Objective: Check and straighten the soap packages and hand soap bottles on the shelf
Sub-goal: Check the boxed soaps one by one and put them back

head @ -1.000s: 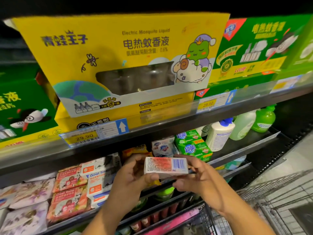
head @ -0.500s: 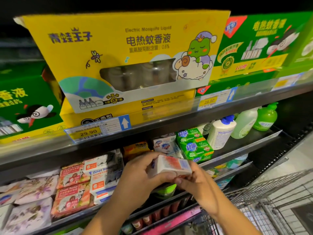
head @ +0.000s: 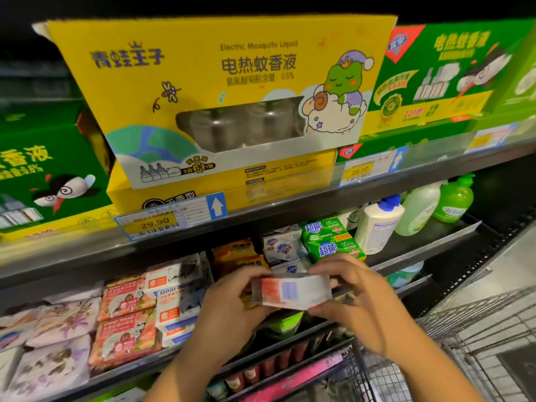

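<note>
A small white soap box with a red and blue printed side is gripped at its left end by my left hand and at its right end by my right hand, in front of the soap shelf. Behind it lie goat soap packs, white and blue soap boxes and green soap bars. Hand soap bottles stand at the right: a white one with a blue cap, a pale one and a green one.
The shelf above carries a large yellow mosquito-liquid box and green boxes, with price tags on its edge. A wire shopping cart stands at the lower right. Floral packs lie at the left.
The soap box has been turned in both hands and lowered slightly; its barcoded face has rotated. The view has shifted a little closer to the shelf.
</note>
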Tool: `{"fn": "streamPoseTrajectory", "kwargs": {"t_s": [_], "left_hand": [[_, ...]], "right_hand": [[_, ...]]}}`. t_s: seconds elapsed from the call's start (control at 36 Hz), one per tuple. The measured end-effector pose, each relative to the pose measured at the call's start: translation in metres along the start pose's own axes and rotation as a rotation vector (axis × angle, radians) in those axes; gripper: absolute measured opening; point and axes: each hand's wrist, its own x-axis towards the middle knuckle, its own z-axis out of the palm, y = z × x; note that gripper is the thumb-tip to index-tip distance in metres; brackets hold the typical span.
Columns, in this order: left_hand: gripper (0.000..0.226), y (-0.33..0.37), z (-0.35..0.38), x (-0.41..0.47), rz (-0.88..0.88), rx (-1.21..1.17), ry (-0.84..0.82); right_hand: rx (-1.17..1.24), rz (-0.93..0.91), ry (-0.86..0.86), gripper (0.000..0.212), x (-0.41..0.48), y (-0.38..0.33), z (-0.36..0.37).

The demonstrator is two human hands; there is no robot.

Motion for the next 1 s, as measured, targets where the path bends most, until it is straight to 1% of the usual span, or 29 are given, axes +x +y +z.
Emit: {"fn": "streamPoseTrajectory", "kwargs": {"t_s": [0.06,0.08,0.17,0.22,0.25,0.28,0.33,0.36,0.42,0.47,0.53,0.58,0.64,0.67,0.69,0.72,0.78,0.86,0.92,0.97,1.0], "left_hand": [[0.045,0.009,-0.009,-0.001,-0.035,-0.131,-0.004],[0.047,0.012,-0.011,-0.002,-0.046,-0.19,-0.022],[0.057,0.017,-0.013,0.0,-0.115,-0.416,-0.068],[0.052,0.018,-0.009,0.004,-0.183,-0.594,-0.066],[0.047,0.019,-0.007,0.006,-0.218,-0.637,-0.057],[0.042,0.021,-0.004,0.008,-0.268,-0.662,-0.055],[0.03,0.026,0.0,0.012,-0.419,-0.649,-0.078],[0.028,0.029,0.001,0.013,-0.506,-0.621,-0.118],[0.026,0.035,0.001,0.014,-0.645,-0.6,-0.24],[0.026,0.037,0.001,0.016,-0.703,-0.594,-0.306],[0.028,0.036,0.001,0.021,-0.701,-0.589,-0.318],[0.027,0.033,0.0,0.023,-0.648,-0.574,-0.299],[0.029,0.03,-0.003,0.026,-0.554,-0.54,-0.248],[0.035,0.028,-0.005,0.027,-0.49,-0.504,-0.224],[0.04,0.027,-0.008,0.028,-0.414,-0.455,-0.215],[0.043,0.026,-0.012,0.028,-0.34,-0.397,-0.21],[0.048,0.025,-0.017,0.024,-0.187,-0.303,-0.175],[0.055,0.019,-0.018,0.017,0.107,-0.225,-0.107],[0.057,0.011,-0.017,0.014,0.278,-0.111,-0.062],[0.06,-0.001,-0.017,0.013,0.345,0.0,-0.054],[0.059,-0.005,-0.019,0.012,0.333,0.034,-0.092]], "right_hand": [[0.039,0.068,0.012,0.057,-0.001,0.003,-0.005],[0.09,0.12,0.0,0.055,-0.002,0.004,-0.005],[0.388,0.205,-0.028,0.046,-0.005,0.006,-0.003],[0.543,0.253,-0.039,0.046,-0.006,0.007,0.0],[0.589,0.291,-0.045,0.047,-0.006,0.008,0.002],[0.609,0.342,-0.052,0.046,-0.005,0.007,0.003],[0.592,0.463,-0.049,0.037,-0.002,0.005,0.004],[0.586,0.527,-0.051,0.037,-0.001,0.003,0.005],[0.556,0.653,-0.069,0.046,0.0,0.002,0.006],[0.498,0.734,-0.103,0.049,-0.002,0.002,0.006],[0.468,0.748,-0.116,0.047,-0.002,0.005,0.006],[0.465,0.676,-0.091,0.037,0.0,0.007,0.004],[0.494,0.548,-0.07,0.027,0.001,0.01,0.0],[0.532,0.488,-0.048,0.03,0.002,0.011,-0.002],[0.583,0.437,-0.03,0.039,0.003,0.012,-0.005],[0.631,0.398,-0.019,0.045,0.004,0.012,-0.007],[0.722,0.349,-0.029,0.052,0.004,0.014,-0.008],[0.899,0.391,-0.013,0.058,0.002,0.015,-0.003],[0.929,0.419,-0.016,0.061,0.002,0.017,0.002],[0.909,0.412,-0.016,0.064,0.002,0.018,0.008],[0.88,0.396,-0.004,0.066,0.002,0.018,0.009]]}}
